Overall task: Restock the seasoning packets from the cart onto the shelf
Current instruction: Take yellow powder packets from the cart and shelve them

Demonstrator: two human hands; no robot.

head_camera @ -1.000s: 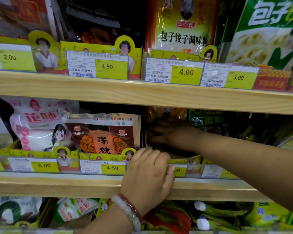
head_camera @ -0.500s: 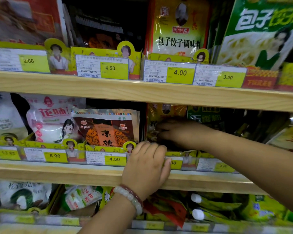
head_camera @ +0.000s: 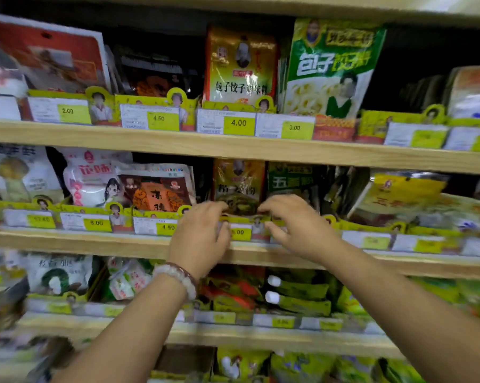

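A gold-brown seasoning packet (head_camera: 237,183) stands upright on the middle shelf (head_camera: 95,240), behind the yellow price rail (head_camera: 241,230). My left hand (head_camera: 200,233), with a bead bracelet on the wrist, is curled over that rail just left of the packet, fingers on top and thumb in front. My right hand (head_camera: 296,225) hovers just right of the packet with loosely curled fingers. Its fingertips are close to the packet's lower edge and it holds nothing that I can see. No cart is in view.
A dark green packet (head_camera: 294,181) stands right of the gold one, an orange-brown one (head_camera: 158,189) to its left. The upper shelf (head_camera: 233,146) holds taller packets with price tags. Lower shelves hold green and red packets (head_camera: 296,297). The picture is blurred by motion.
My right hand has come out of the shelf bay to the front rail. The left hand stays at the rail. The view has pulled back and shows more shelves.
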